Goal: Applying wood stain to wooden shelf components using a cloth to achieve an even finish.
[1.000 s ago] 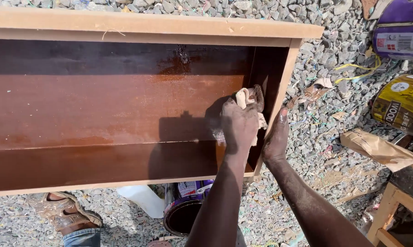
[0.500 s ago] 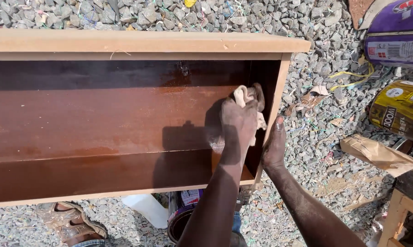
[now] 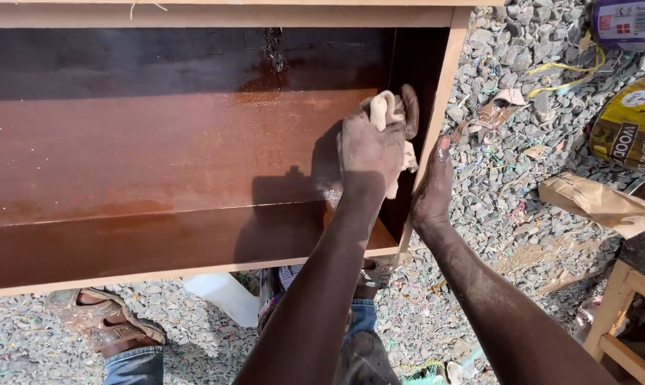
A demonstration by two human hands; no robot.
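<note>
Staining the inside of this box, and I'd say I'm most of the way there. Everything well to the left of my fingers is already wet and glossy red-brown: the back panel, the dark strip along the top, and the lower board nearer me. The pale front edges all round look bare, so either they stay that way or they're what's left. There's a drippy dark patch up top, left of my rag hand, that probably wants evening out.

My left hand is inside the box at its right end, fingers curled tight around a stained rag, pressing it into the corner where the back meets the right side panel. That corner looks like the last bit needing attention, as far as I can judge.

Just right of that, my right hand is flat against the outer edge of the side panel, fingers pressed together and straight, holding nothing, just steadying.

Room-wise: loads of open surface to sweep leftward, but to the right the rag is jammed up against the side wall, so only short strokes there. Beyond my right hand it's all gravel, a can and a crumpled paper bag well apart, plus a stool down near my right arm.
</note>
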